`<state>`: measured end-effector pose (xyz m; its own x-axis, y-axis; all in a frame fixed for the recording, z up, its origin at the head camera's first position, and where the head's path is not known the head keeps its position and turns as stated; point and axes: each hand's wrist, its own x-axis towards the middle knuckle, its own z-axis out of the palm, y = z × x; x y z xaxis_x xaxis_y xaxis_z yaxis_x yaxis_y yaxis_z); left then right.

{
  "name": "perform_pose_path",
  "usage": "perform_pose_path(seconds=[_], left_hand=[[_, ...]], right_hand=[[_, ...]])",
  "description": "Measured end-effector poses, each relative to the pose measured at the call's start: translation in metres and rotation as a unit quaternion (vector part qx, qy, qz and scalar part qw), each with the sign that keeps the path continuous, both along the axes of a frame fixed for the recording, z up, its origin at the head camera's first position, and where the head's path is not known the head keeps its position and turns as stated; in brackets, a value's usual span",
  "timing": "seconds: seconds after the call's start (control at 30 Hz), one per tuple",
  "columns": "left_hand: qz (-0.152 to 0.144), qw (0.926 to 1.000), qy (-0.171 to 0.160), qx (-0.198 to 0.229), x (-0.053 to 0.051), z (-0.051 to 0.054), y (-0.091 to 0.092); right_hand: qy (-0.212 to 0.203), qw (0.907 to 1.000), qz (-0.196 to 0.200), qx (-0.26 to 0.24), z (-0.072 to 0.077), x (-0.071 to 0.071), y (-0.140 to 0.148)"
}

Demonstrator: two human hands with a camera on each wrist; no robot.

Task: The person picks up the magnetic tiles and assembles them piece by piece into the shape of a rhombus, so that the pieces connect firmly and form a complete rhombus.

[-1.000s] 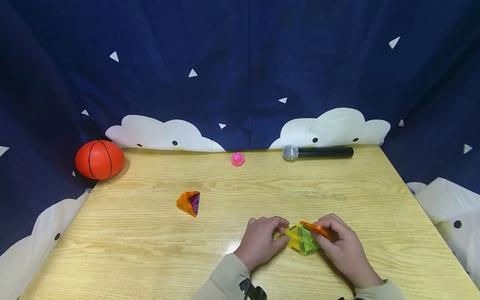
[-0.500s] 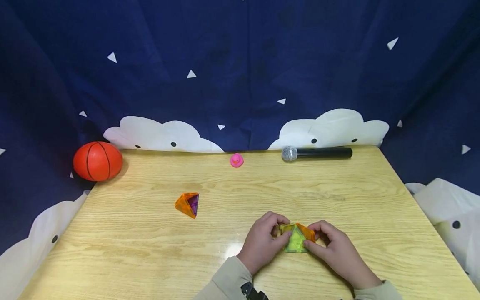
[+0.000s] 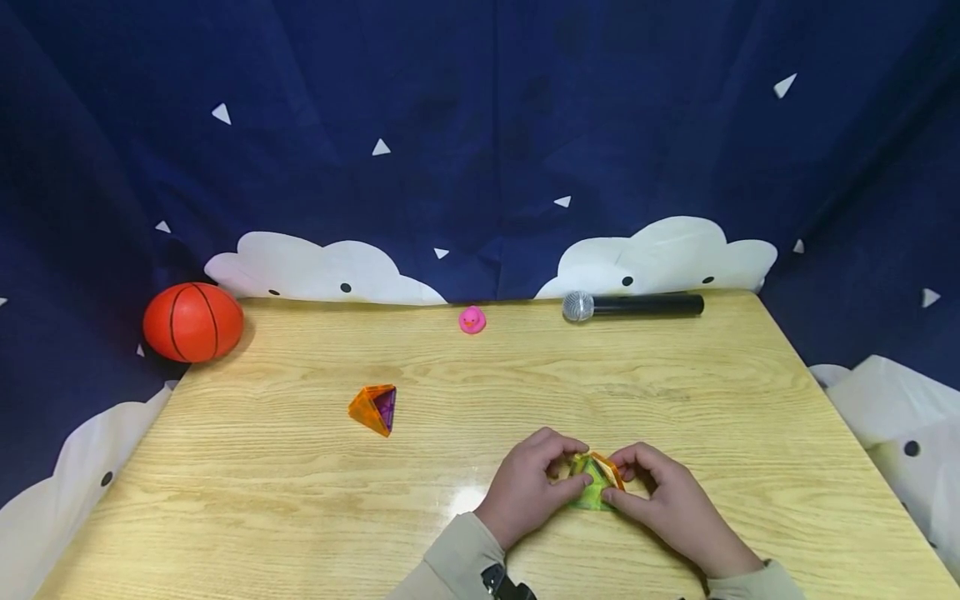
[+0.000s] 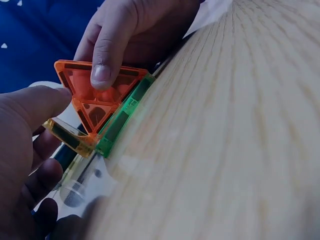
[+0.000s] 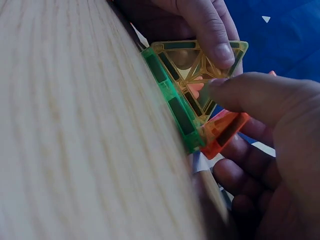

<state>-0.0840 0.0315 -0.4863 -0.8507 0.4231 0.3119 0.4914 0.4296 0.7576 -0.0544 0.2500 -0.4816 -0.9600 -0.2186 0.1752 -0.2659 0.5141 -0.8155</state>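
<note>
In the head view, my left hand (image 3: 531,479) pinches a yellow triangular magnetic tile (image 5: 172,55), which stands tilted up. Opposite it, an orange triangular magnetic tile (image 3: 609,471) leans up between the thumb and fingers of my right hand (image 3: 671,504). A green magnetic tile (image 3: 592,496) lies on the table beneath them; its edge (image 4: 125,120) meets the orange one at the bottom in the left wrist view. Both thumbs come close together at the tiles. Part of the yellow tile is hidden behind the left fingers in the head view.
A small pyramid of orange and purple tiles (image 3: 372,409) sits on the wooden table (image 3: 300,500) to the left. Along the back are a red ball (image 3: 193,322), a pink toy duck (image 3: 472,320) and a microphone (image 3: 633,305). A dark blue curtain (image 3: 450,125) hangs behind.
My right hand has moved left and brought the orange tile down beside the green one. The yellow tile, flatter before, now tilts up, and my hands are closer together.
</note>
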Motion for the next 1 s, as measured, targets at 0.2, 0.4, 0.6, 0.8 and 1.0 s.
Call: perform_pose_path(seconds=[0.2, 0.4, 0.6, 0.8, 1.0], left_hand=[[-0.01, 0.9999, -0.006, 0.001, 0.0, -0.0009, 0.0004], [-0.011, 0.9999, -0.003, -0.002, 0.0008, -0.0003, 0.0005], [-0.014, 0.9999, 0.007, -0.001, 0.0011, -0.0002, 0.0002], [-0.025, 0.9993, 0.026, -0.006, 0.0011, -0.001, 0.0002], [-0.039, 0.9975, 0.057, -0.014, 0.0017, -0.0027, 0.0008]], right_hand=[[-0.006, 0.9999, 0.008, -0.005, 0.0006, 0.0003, 0.0003], [-0.009, 0.9997, 0.019, -0.01, 0.0001, 0.0, 0.001], [-0.017, 0.9995, 0.024, -0.01, 0.0001, 0.0, 0.0011], [-0.011, 0.9996, 0.024, -0.012, 0.0005, 0.0004, 0.0001], [-0.002, 0.9996, 0.025, -0.013, 0.0012, 0.0004, -0.0009]])
